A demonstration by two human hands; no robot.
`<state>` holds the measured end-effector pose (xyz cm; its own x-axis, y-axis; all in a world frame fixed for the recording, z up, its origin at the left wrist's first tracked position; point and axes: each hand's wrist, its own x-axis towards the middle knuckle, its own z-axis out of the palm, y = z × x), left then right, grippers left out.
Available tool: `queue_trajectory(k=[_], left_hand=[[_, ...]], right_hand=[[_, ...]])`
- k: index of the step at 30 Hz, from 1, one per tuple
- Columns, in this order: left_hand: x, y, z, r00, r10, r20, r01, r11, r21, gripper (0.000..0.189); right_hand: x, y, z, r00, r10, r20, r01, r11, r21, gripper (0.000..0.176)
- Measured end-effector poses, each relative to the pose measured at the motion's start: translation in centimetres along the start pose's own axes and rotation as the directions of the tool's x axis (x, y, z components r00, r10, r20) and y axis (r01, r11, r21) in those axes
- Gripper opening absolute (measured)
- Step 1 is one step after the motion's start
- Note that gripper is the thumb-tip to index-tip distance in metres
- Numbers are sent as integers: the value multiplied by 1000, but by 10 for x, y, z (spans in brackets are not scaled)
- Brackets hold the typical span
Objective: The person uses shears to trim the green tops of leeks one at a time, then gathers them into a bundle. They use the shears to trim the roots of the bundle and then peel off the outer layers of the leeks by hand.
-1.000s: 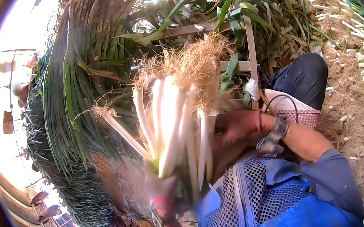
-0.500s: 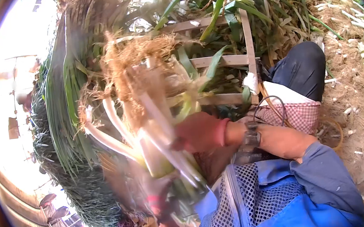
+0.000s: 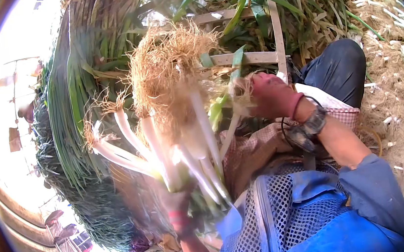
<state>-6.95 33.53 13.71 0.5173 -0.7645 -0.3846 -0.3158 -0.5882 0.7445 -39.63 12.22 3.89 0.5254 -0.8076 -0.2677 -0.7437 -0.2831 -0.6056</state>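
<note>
A bunch of leeks [image 3: 165,154] with white stalks and a tangle of tan roots [image 3: 164,76] fans upward in front of me. My left hand [image 3: 174,201], gloved and somewhat blurred, is wrapped round the lower part of the bunch. On the right side, my right hand [image 3: 272,95] in a reddish glove has its fingers closed at the root end of one leek [image 3: 231,132], which leans away from the others. A dark watch sits on my right wrist.
Long green leaves [image 3: 77,90] are piled at the left. Behind the bunch stands a wooden slatted frame [image 3: 277,34] amid loose leaves. Root scraps [image 3: 382,107] cover the ground at the right, beside my dark-clothed knee [image 3: 341,67]. A checked cloth [image 3: 341,120] lies over my lap.
My right hand has moved right and up, from the middle of the bunch to the root end of a leek at its right side. My left hand stays low on the bunch.
</note>
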Motion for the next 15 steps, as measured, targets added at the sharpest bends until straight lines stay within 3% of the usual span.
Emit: queue_trajectory(k=[1,2,3,4,6,8,12,15], left_hand=[[2,0,0,1000,4,4,-4,1000,3,84],[3,-1,-1,1000,18,17,-18,1000,13,84],[2,-2,-3,999,28,31,-29,999,26,85],[2,-1,-3,999,30,34,-31,999,32,85],[3,2,-4,998,50,45,-50,999,-12,84],[4,8,-3,998,36,57,-36,999,-13,83],[4,2,-7,997,4,83,-1,1000,-29,79],[3,2,-5,999,-18,40,17,1000,7,76]], right_hand=[[7,2,10,1000,4,-4,-4,1000,2,72],[17,1,19,920,-270,-284,244,962,-124,74],[27,-1,32,696,-522,-493,423,853,-306,77],[45,-4,58,697,-516,-498,419,856,-302,77],[80,-8,103,550,-561,-619,452,823,-345,68],[86,-21,130,575,-556,-600,487,822,-294,62],[56,-33,144,761,-505,-408,523,849,-75,51],[72,-12,80,924,-301,-238,293,954,-67,44]])
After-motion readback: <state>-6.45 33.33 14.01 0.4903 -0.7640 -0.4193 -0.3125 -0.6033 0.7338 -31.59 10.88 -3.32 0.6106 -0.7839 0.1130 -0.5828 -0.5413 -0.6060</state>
